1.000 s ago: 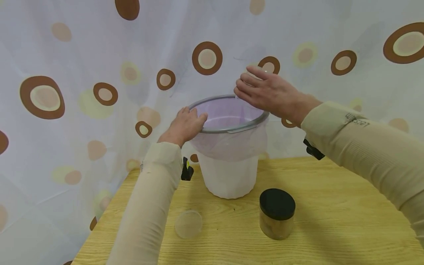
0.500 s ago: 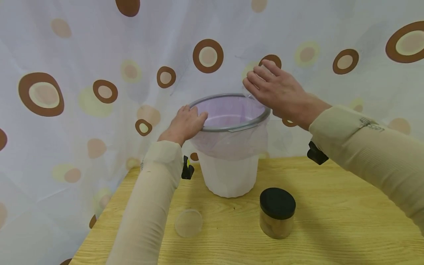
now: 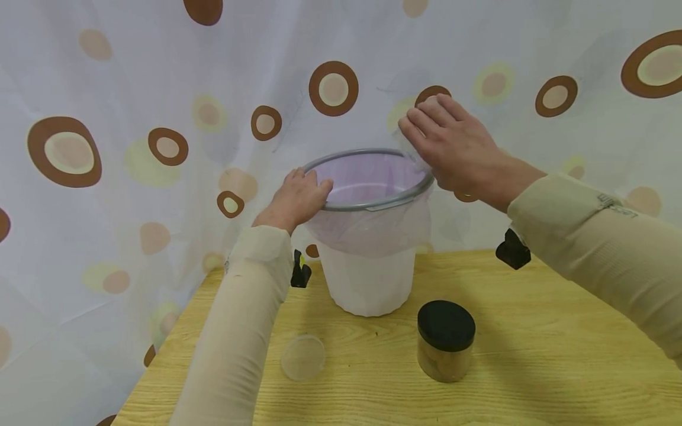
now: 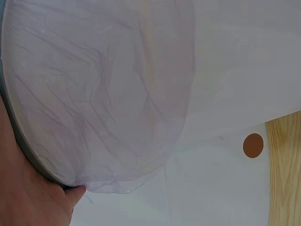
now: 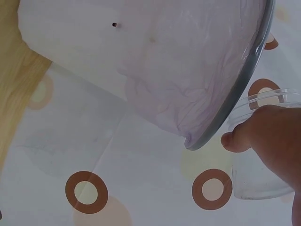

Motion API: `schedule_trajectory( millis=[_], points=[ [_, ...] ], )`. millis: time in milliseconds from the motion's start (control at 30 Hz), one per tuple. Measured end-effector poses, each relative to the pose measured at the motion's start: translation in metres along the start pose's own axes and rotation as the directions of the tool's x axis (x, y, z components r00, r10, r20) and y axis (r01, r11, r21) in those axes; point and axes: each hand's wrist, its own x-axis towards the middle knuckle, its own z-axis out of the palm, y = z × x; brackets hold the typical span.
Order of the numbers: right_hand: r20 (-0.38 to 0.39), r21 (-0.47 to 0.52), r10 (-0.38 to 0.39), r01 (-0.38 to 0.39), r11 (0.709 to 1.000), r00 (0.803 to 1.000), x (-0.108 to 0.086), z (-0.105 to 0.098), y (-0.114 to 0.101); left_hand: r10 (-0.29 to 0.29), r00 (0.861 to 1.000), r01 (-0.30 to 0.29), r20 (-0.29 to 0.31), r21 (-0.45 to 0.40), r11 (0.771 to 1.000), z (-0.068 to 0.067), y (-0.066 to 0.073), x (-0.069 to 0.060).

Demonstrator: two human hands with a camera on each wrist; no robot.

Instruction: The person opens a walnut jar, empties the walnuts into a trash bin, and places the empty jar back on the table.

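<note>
A white trash bin (image 3: 367,284) with a grey rim ring (image 3: 367,206) stands on the table, lined with a thin pale purple bag (image 3: 367,231). My left hand (image 3: 298,198) grips the ring at the bin's left side, and the left wrist view shows its fingers at the bag-covered edge. Above the right side of the opening, my right hand (image 3: 458,145) holds a clear plastic jar (image 5: 256,174). In the right wrist view the jar's threaded mouth lies close to the ring. Most of the jar is hidden behind the hand in the head view, and its contents cannot be seen.
A jar with a black lid (image 3: 446,325) stands on the wooden table (image 3: 367,396) in front of the bin to the right. Nearer the left forearm lies a clear round lid (image 3: 303,358). Behind everything hangs a white curtain (image 3: 373,35) with brown circles.
My right hand has moved right and a little up with the clear jar, its fingers turning over more. My left hand stays on the rim ring.
</note>
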Motion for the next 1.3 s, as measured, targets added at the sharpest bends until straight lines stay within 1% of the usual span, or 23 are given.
schedule_trajectory(
  millis=[100,233,367,433,600,733,833,967,1067,1233,1300],
  points=[
    [0.022,0.065,0.029,-0.031,0.997,0.999,-0.002,-0.003,-0.002,-0.004,1.0,0.003,-0.005,-0.016,1.0,0.0,-0.001,-0.001],
    [0.05,0.144,0.068,-0.075,0.987,0.996,-0.005,-0.006,-0.003,0.002,1.0,-0.002,-0.012,-0.024,1.0,0.0,-0.001,-0.001],
    [0.042,0.171,0.095,-0.101,0.98,0.995,-0.009,-0.007,-0.002,0.002,1.0,-0.003,-0.012,-0.027,1.0,0.0,0.0,-0.002],
    [0.051,0.186,0.114,-0.121,0.975,0.992,-0.011,-0.008,-0.002,0.0,1.0,0.0,-0.011,-0.029,1.0,0.0,0.001,-0.002],
    [0.058,0.236,0.165,-0.174,0.956,0.985,-0.015,-0.011,-0.003,0.001,1.0,-0.001,-0.006,-0.025,1.0,0.0,0.001,-0.001],
    [0.033,0.269,0.189,-0.191,0.944,0.981,-0.018,-0.013,-0.004,-0.003,1.0,0.003,-0.006,-0.026,1.0,0.0,0.0,-0.001],
    [-0.003,0.306,0.201,-0.191,0.933,0.98,-0.02,-0.014,-0.005,-0.002,1.0,0.002,-0.011,-0.026,1.0,0.0,0.001,-0.002],
    [-0.039,0.356,0.22,-0.192,0.915,0.975,-0.022,-0.016,-0.008,0.011,1.0,-0.011,-0.02,-0.013,1.0,0.0,0.001,-0.002],
    [-0.04,0.385,0.24,-0.207,0.9,0.97,-0.023,-0.018,-0.009,0.014,1.0,-0.014,-0.022,-0.01,1.0,0.0,0.001,-0.002],
    [-0.02,0.43,0.273,-0.238,0.871,0.962,-0.026,-0.021,-0.011,0.008,1.0,-0.008,-0.02,-0.017,1.0,0.001,0.0,-0.002],
    [-0.011,0.444,0.283,-0.249,0.861,0.959,-0.027,-0.023,-0.011,0.018,1.0,-0.019,-0.024,-0.003,1.0,0.001,0.0,-0.001]
  ],
)
